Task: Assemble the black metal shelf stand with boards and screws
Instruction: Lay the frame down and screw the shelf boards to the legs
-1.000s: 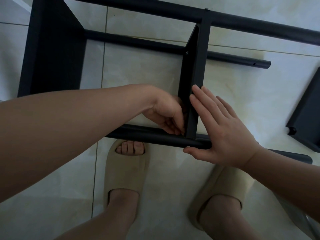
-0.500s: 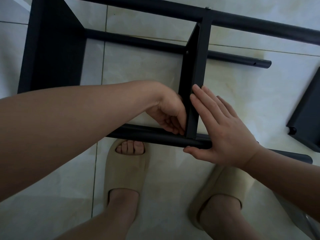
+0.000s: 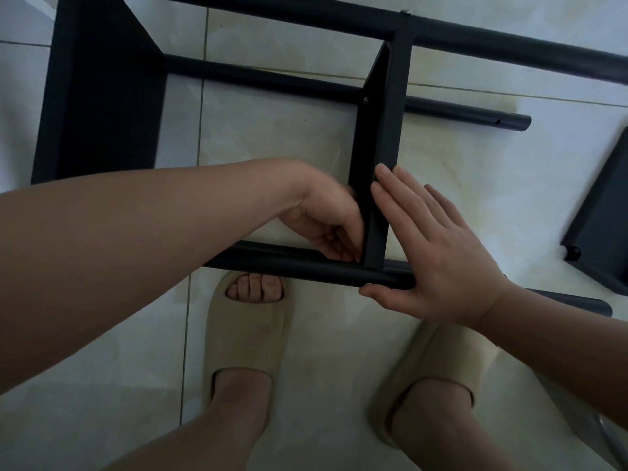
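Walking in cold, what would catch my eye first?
Two bare arms meet mid-frame: the right hand lies flat against a black board standing on edge, and the left hand curls in at its joint with the near tube. Below stand beige slippers; a loose board lies far right.

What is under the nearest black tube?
Pale floor tiles and the tip of the left slipper. The right hand covers part of the tube; below that is hidden.

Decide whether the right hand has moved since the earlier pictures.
No. The right hand still presses flat against the upright board, thumb against the near tube.
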The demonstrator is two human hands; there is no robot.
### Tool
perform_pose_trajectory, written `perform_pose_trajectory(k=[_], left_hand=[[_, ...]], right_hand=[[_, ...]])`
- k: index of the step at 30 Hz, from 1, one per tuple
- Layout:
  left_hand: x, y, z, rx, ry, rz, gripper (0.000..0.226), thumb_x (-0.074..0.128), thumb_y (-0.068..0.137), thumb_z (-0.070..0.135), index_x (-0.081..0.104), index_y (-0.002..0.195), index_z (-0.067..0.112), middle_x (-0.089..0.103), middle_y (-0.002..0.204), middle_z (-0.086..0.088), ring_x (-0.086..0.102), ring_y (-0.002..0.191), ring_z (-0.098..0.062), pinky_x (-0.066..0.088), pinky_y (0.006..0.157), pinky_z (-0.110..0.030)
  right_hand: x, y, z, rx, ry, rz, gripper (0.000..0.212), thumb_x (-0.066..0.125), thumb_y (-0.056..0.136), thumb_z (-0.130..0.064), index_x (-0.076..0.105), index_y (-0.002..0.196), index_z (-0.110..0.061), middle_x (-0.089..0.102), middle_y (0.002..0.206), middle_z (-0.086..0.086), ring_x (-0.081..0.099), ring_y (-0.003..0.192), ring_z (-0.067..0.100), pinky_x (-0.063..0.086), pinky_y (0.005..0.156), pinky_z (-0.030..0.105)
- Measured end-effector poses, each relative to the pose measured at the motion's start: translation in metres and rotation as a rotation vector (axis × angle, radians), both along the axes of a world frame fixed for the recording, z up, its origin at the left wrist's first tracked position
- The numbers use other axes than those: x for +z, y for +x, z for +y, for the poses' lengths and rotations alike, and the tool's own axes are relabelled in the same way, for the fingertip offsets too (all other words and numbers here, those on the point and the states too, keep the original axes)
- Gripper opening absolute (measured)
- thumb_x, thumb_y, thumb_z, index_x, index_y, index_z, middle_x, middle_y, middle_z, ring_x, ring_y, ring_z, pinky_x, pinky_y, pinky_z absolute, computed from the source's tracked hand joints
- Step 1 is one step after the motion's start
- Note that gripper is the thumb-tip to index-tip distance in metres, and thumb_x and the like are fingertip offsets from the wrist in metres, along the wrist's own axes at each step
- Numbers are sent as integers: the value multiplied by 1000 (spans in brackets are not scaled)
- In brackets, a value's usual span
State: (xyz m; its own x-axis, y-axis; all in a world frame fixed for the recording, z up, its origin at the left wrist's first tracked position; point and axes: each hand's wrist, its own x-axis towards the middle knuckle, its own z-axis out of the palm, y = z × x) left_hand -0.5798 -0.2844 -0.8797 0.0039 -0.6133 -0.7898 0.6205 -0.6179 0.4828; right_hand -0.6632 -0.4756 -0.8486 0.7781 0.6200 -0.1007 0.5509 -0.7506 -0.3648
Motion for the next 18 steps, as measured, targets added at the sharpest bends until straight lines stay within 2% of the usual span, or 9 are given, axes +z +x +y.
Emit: perform_pose_trajectory(k=[6,18], left_hand=[[-1,1,0,-22,1,3,12,60,93,2,69,90,10,72,80,-1,67,75,-11,55,74,-21],[0,0,-1,-25,2,41,13,57,95,1,67,99,7,70,92,-7,66,83,-16,54,84,-26]], right_hand=[[0,-1,0,1,-19,-12,103,54,86,-72,26,157,-3,17,167,10,14,156,27,29,117,59],[1,2,0,-24,-14,-1,104,54,83,-74,32,156,-4,21,166,8,17,155,25,28,117,59]])
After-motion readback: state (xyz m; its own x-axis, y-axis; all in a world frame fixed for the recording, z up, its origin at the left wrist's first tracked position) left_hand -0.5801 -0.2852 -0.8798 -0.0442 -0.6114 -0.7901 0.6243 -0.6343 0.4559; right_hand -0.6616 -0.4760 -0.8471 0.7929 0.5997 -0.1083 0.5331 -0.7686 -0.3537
